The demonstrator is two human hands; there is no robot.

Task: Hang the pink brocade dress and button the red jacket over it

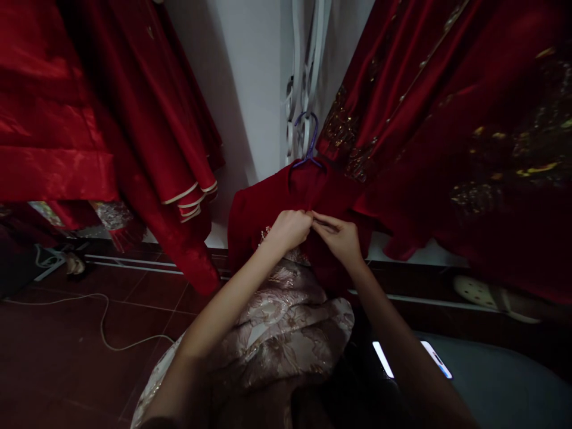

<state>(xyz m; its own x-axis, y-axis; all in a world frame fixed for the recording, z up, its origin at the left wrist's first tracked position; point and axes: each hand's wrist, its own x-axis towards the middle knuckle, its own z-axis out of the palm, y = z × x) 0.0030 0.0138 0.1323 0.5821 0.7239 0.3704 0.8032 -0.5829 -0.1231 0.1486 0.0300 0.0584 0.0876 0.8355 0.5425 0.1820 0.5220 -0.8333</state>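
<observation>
Pinching front opening of dark red garment (268, 208) on blue hanger (307, 143) with left hand (289, 229) and right hand (340, 238) together, closure remaining unfinished.

Matt dark red cloth jacket (268, 208), glossy satin gowns (147, 119) (gold-trimmed), thin blue plastic hanger (308, 143), shiny brocade skirt (286, 328)

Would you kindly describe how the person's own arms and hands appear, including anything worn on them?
Both forearms are bare as far as the view shows, with no sleeves, gloves, watch or bracelet visible. The left hand and right hand show no rings that I can make out, though the dim light hides fine detail on the fingers.
</observation>
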